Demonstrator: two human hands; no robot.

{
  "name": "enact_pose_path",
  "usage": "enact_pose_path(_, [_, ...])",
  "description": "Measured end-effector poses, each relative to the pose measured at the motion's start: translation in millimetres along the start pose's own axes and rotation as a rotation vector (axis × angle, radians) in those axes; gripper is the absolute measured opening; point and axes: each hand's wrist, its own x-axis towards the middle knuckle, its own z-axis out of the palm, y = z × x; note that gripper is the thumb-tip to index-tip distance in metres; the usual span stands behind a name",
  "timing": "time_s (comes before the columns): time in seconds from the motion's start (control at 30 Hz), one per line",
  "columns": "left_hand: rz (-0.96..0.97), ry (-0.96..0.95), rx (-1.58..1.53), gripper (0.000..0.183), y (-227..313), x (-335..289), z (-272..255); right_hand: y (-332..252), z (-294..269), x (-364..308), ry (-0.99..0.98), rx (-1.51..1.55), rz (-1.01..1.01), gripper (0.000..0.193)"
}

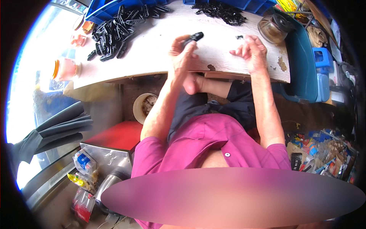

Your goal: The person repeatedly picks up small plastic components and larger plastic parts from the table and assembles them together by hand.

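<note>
My left hand (182,51) is closed around a black elongated plastic part (196,37), whose rounded end sticks out past the thumb and fingers. Over the right side of the white worktable (152,57), my right hand (252,52) has its fingers bent and drawn together. A small black piece (239,37) shows at its fingertips and looks pinched there. Many black plastic parts (110,34) like the one in my left hand lie heaped at the table's left. A pile of small, thin black pieces (221,13) lies at the far edge, beyond both hands.
Blue bins (110,9) line the far edge. A glass pot (274,28) stands at the right beside a teal tub (301,65). A jar with an orange lid (63,69) sits at the left. Below are a bucket (140,108), a red-topped box (114,135) and scattered litter (324,152).
</note>
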Motion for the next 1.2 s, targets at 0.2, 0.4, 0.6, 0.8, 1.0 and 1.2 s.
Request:
enact_pose_path(0.2, [-0.277, -0.144, -0.163, 0.033, -0.3, -11.5, 53.0, 6.9, 19.3, -11.0, -0.08, -0.018, 0.014, 0.018])
enact_pose_path(0.4, [-0.209, -0.262, -0.165, 0.028, -20.2, -3.0, 63.9, 3.3, 19.2, -12.0, -0.077, -0.075, 0.056, 0.013])
enact_pose_path(0.6, [-0.26, -0.254, -0.146, 0.023, -15.2, -2.1, 66.5, 4.1, 11.0, -8.3, -0.109, -0.146, 0.062, 0.01])
enact_pose_path(0.8, [-0.378, -0.145, -0.209, 0.02, -6.0, 1.3, 67.2, 6.9, 10.8, -4.1, -0.123, -0.186, 0.084, 0.01])
enact_pose_path(1.0, [-0.338, -0.098, -0.161, 0.014, -14.6, 2.4, 69.8, 3.4, 20.1, -6.6, -0.084, -0.287, 0.045, 0.028])
enact_pose_path(1.2, [-0.305, -0.093, -0.255, 0.014, -15.1, -0.6, 63.9, -2.4, 30.5, -10.2, -0.124, -0.403, 0.209, 0.033])
